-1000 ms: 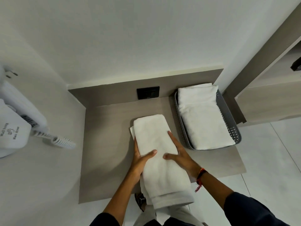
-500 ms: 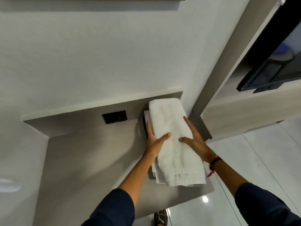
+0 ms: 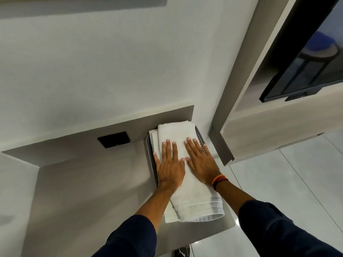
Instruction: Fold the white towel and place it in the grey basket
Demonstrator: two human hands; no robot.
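The folded white towel [image 3: 187,191] lies lengthwise on top of the grey basket [image 3: 150,145] at the right end of the shelf. It covers almost all of the basket; only the left rim and a strip of the perforated right wall show. A second white towel's edge [image 3: 153,140] peeks out beneath it on the left. My left hand [image 3: 169,164] and my right hand [image 3: 199,162] rest flat, palms down and fingers spread, side by side on the towel's far half. Neither hand grips anything.
The grey wooden shelf [image 3: 89,182] runs left from the basket, with a black wall socket [image 3: 113,139] on its back panel. A wooden cabinet [image 3: 269,127] and a dark screen [image 3: 315,67] stand at the right. Glossy floor tiles [image 3: 287,182] lie beyond the shelf's right edge.
Both hands carried the folded towel right from the shelf's middle to the basket, set it down on the towel there, let go and now lie flat on top. The view turned right.
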